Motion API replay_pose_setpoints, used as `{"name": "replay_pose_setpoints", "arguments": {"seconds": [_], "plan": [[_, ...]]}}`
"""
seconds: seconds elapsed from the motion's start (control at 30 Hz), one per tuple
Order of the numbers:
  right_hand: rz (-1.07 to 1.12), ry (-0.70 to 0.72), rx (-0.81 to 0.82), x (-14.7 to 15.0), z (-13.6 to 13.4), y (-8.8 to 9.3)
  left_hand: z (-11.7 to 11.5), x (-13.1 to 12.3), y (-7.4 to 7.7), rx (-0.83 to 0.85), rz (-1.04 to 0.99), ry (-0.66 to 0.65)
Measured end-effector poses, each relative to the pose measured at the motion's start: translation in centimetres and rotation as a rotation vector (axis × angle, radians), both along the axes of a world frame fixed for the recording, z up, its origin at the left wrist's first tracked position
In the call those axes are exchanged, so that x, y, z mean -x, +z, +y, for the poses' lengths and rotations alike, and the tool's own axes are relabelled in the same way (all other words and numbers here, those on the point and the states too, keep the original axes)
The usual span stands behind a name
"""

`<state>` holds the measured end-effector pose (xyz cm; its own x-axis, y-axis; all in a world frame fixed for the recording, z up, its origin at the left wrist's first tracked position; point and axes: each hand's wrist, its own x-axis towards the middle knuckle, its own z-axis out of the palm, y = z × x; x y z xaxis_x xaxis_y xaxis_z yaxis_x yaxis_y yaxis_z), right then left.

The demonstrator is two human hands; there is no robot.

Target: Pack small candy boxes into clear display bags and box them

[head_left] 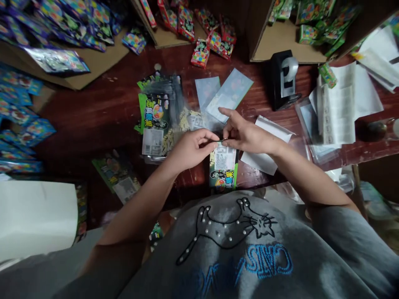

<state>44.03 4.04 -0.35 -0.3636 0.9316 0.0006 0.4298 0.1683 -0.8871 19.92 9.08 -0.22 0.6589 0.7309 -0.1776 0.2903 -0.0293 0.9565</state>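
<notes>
A black and green printed candy bag (222, 166) with a white label lies in front of my body, its printing upside down to me. My left hand (191, 149) pinches the edge of the bag farthest from me between thumb and fingertips. My right hand (249, 135) has its thumb and fingers closed at the same edge, just right of the left fingertips, with the index finger stretched out. Beyond the left hand lies a stack of similar bags (158, 120). Two pale bluish slips (230, 93) lie beyond the right hand.
A black tape dispenser (282, 81) stands at the back right, near label sheets (338, 104). Cardboard boxes (106, 58) with small candy packets line the back. Red packets (201, 52) lie loose on the table. A white paper (268, 145) lies right of the bag. Another bag (116, 174) is at left.
</notes>
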Motion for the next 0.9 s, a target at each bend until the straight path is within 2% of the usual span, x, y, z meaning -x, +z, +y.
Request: {"name": "replay_pose_setpoints", "arguments": {"seconds": [0.1,0.17,0.3,0.43,0.5,0.63,0.67,0.73,0.83,0.9], "plan": [[-0.233,-0.102,-0.21,0.6,-1.5,0.9,0.0,0.4,0.1,0.029,-0.018,0.008],[-0.312,-0.129,-0.283,1.2,-2.7,1.1,0.0,0.5,0.2,0.053,-0.033,0.004],[-0.321,-0.182,-0.258,2.0,-3.9,0.8,-0.1,-0.1,0.4,0.096,-0.05,-0.014],[-0.204,-0.18,-0.252,1.2,-4.4,1.0,0.5,-0.1,0.6,0.098,-0.05,-0.053],[-0.114,-0.306,-0.304,0.3,-5.1,1.1,1.3,1.0,1.0,0.023,-0.05,0.051],[0.061,-0.702,-0.337,-0.1,-7.2,0.5,2.0,3.9,2.2,-0.094,-0.256,0.498],[0.106,-0.746,-0.313,0.3,-7.5,0.1,1.5,4.4,2.2,-0.087,-0.312,0.557],[0.185,-0.762,-0.256,1.5,-7.7,-0.7,-0.2,4.8,1.6,-0.038,-0.357,0.577],[0.232,-0.744,-0.232,2.9,-6.8,-1.5,-4.0,5.0,-0.6,0.065,-0.277,0.492],[0.215,-0.776,-0.237,3.0,-6.1,-1.8,-6.5,5.2,-2.2,0.081,-0.167,0.363]]}}
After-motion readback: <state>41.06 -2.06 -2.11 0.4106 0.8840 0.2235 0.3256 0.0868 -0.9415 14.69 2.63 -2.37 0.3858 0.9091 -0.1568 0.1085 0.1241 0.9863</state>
